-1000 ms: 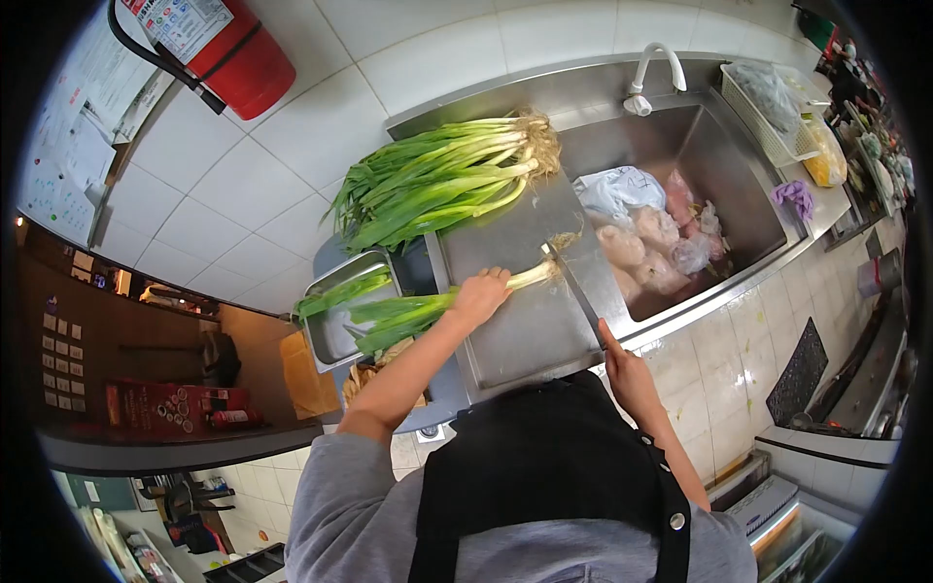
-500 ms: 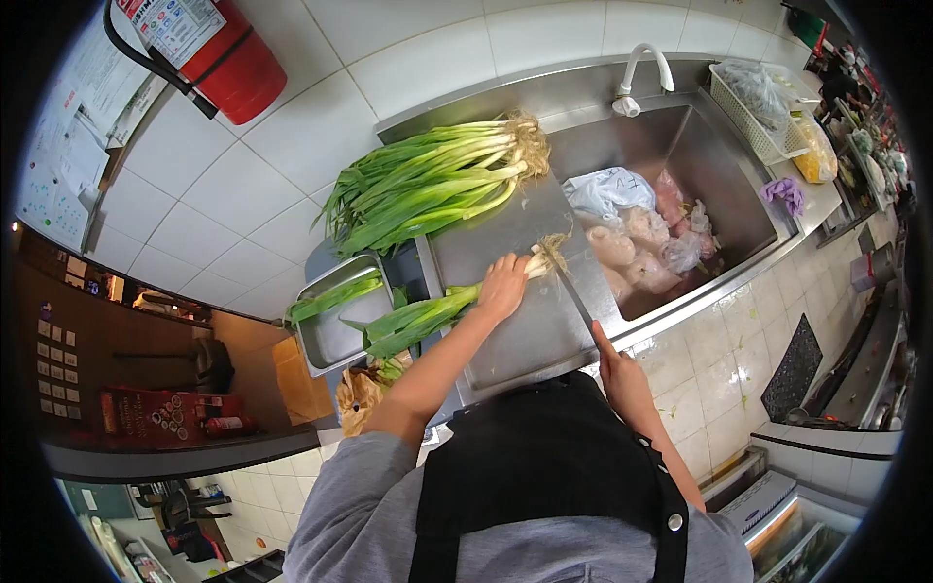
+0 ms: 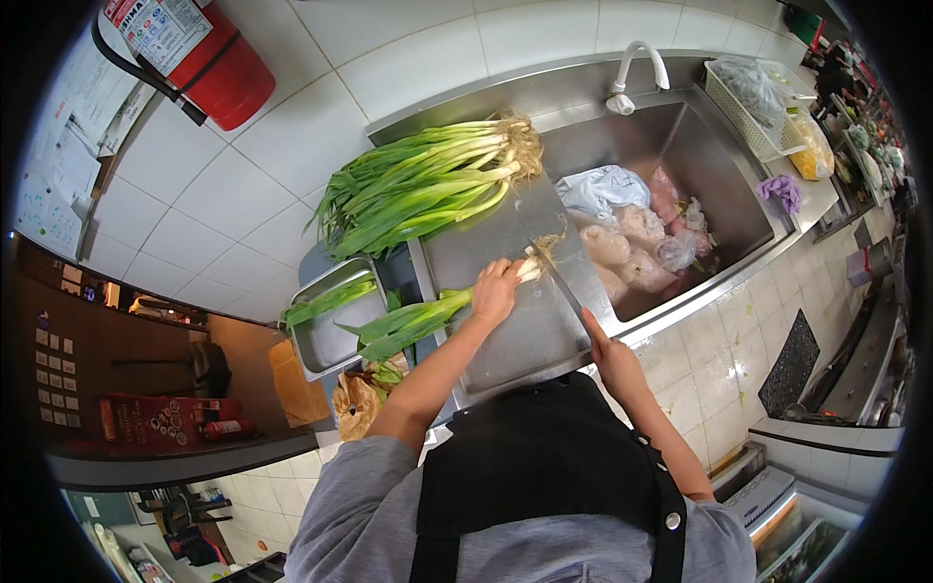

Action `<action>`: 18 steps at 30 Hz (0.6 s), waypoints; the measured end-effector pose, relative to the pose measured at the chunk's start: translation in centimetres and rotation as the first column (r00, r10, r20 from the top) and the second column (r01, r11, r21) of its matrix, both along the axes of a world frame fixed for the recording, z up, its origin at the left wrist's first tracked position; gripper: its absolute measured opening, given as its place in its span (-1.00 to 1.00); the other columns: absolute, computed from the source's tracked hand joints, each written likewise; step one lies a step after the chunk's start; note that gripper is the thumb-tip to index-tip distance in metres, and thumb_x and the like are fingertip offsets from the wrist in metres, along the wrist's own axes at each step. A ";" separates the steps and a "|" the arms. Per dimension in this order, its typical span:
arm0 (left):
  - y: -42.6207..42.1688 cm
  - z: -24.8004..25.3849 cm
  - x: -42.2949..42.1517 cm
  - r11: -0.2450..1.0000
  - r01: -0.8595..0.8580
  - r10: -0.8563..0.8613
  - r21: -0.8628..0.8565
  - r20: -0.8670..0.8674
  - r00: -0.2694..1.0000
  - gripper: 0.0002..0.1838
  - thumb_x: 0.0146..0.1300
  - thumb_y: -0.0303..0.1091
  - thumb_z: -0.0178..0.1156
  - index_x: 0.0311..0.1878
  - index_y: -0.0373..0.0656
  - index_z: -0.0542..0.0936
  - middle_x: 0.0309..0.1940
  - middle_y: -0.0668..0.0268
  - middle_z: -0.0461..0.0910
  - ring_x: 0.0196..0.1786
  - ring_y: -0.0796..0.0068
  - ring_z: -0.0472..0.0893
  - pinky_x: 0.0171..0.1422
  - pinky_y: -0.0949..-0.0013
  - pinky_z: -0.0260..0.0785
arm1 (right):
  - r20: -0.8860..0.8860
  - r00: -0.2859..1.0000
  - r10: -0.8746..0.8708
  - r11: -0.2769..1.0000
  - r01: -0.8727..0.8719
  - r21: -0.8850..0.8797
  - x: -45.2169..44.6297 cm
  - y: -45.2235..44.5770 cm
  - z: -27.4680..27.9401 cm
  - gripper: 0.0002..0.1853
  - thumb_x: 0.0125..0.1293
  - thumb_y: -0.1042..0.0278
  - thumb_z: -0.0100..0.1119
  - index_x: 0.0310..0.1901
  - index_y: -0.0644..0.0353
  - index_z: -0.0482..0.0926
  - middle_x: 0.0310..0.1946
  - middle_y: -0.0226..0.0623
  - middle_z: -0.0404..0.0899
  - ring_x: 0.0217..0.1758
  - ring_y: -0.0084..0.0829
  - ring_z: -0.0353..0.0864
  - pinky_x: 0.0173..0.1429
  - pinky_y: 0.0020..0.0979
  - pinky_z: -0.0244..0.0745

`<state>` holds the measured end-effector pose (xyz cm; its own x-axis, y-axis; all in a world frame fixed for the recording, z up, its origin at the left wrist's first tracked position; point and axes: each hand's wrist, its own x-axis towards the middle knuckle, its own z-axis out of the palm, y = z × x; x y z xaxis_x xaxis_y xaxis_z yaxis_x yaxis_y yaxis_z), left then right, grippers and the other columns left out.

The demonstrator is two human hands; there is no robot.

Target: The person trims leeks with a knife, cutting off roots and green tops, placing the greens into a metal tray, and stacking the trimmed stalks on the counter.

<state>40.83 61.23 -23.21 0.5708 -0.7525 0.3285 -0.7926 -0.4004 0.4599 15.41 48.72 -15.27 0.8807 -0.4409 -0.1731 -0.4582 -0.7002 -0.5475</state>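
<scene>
The left hand (image 3: 497,291) is wrapped over the pale stem of a long green-and-white spring onion (image 3: 434,314) (whether 1 stalk or 2, I cannot tell), which lies on a flat grey metal surface (image 3: 520,345). Its long axis runs from loose leaves on the person's left to the stringy root end, ahead and rightward. The right hand (image 3: 619,367) is closed on a long, narrow steel knife (image 3: 566,286), its blade slanting crosswise to that axis at the roots. The left hand is nearer the root end.

Place: commercial-looking kitchen | steel sink (image 3: 721,146) | knife (image 3: 564,283) | leafy stalks (image 3: 423,189) | fire extinguisher (image 3: 229,83)
</scene>
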 end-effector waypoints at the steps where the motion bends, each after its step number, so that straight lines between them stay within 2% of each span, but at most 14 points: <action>1: 0.1 0.1 0.2 1.000 -0.001 0.001 0.001 0.000 1.000 -0.67 0.28 -0.37 0.22 0.12 -0.10 0.60 -0.18 0.29 0.52 -0.04 0.22 0.52 0.08 0.19 0.38 | 0.009 1.000 0.001 1.000 -0.001 -0.006 0.3 -0.1 -0.4 -0.30 0.44 0.38 0.01 0.55 -0.34 0.08 -0.47 0.11 0.57 -0.39 0.11 0.64 -0.25 0.05 0.51; 5: 0.5 0.9 0.8 0.999 0.014 -0.015 -0.045 -0.028 1.000 -0.67 0.30 -0.34 0.21 0.13 -0.09 0.60 -0.16 0.28 0.53 -0.03 0.20 0.53 0.08 0.17 0.39 | 0.058 0.998 -0.001 1.000 0.001 -0.006 1.5 0.2 -1.0 -0.30 0.43 0.41 0.04 0.54 -0.29 0.10 -0.50 0.12 0.57 -0.39 0.12 0.63 -0.24 0.05 0.47; 7: 0.8 1.7 0.3 0.998 0.015 -0.018 -0.053 -0.045 0.999 -0.66 0.31 -0.33 0.21 0.15 -0.09 0.59 -0.15 0.28 0.54 -0.03 0.20 0.53 0.08 0.16 0.39 | 0.064 0.998 0.001 0.998 0.003 -0.062 2.8 0.2 -0.8 -0.30 0.45 0.36 0.03 0.54 -0.35 0.08 -0.46 0.13 0.58 -0.39 0.10 0.65 -0.24 0.05 0.52; 9: 1.1 2.5 -1.1 0.973 0.224 -0.222 -0.064 0.028 0.975 -0.61 0.32 -0.32 0.20 0.21 -0.07 0.58 -0.13 0.27 0.54 -0.02 0.20 0.53 0.08 0.15 0.39 | 0.060 0.998 0.005 0.997 0.000 -0.084 4.5 -0.4 -1.6 -0.31 0.45 0.35 0.02 0.54 -0.35 0.08 -0.44 0.14 0.59 -0.39 0.11 0.65 -0.24 0.06 0.52; 14: 1.0 4.8 -0.2 0.982 0.153 -0.161 -0.107 -0.067 0.985 -0.54 0.33 -0.28 0.21 0.31 0.00 0.53 -0.09 0.28 0.55 0.00 0.19 0.53 0.08 0.17 0.37 | 0.041 0.999 0.017 0.997 -0.014 -0.070 6.9 -0.3 -3.0 -0.34 0.46 0.32 0.00 0.54 -0.33 0.11 -0.42 0.17 0.61 -0.37 0.13 0.65 -0.21 0.08 0.51; 15: 1.1 5.2 0.4 0.983 0.136 -0.148 -0.126 -0.097 0.984 -0.52 0.33 -0.28 0.21 0.33 0.02 0.52 -0.09 0.29 0.55 0.00 0.19 0.53 0.09 0.19 0.36 | 0.086 0.996 -0.008 1.000 0.009 -0.016 6.9 -0.5 -3.3 -0.35 0.47 0.32 -0.01 0.54 -0.32 0.12 -0.42 0.18 0.61 -0.36 0.14 0.64 -0.20 0.08 0.50; 16: 1.6 5.7 1.0 0.984 0.179 -0.179 -0.010 -0.121 0.976 -0.30 0.25 -0.22 0.31 0.48 0.11 0.36 0.02 0.24 0.54 0.10 0.14 0.51 0.22 0.05 0.29 | 0.128 0.991 -0.034 0.999 0.029 0.041 6.8 -0.8 -3.6 -0.36 0.47 0.32 -0.02 0.53 -0.31 0.12 -0.42 0.18 0.61 -0.34 0.15 0.64 -0.19 0.08 0.50; 17: 2.6 6.0 1.2 0.986 0.168 -0.167 -0.008 -0.121 0.978 -0.30 0.25 -0.22 0.31 0.48 0.11 0.36 0.02 0.24 0.54 0.10 0.14 0.51 0.22 0.05 0.29 | 0.129 0.991 -0.023 0.999 0.018 0.042 6.7 -1.1 -3.9 -0.36 0.47 0.32 -0.02 0.53 -0.31 0.12 -0.42 0.18 0.61 -0.34 0.15 0.64 -0.19 0.08 0.50; 18: 3.5 6.5 1.3 0.981 0.167 -0.154 0.098 -0.126 0.980 -0.15 0.19 -0.18 0.37 0.54 0.15 0.22 0.12 0.22 0.50 0.21 0.12 0.46 0.33 -0.03 0.20 | 0.183 0.982 -0.046 0.997 0.036 0.062 6.4 -1.5 -4.2 -0.37 0.47 0.32 -0.02 0.53 -0.32 0.13 -0.43 0.19 0.61 -0.34 0.16 0.63 -0.19 0.08 0.48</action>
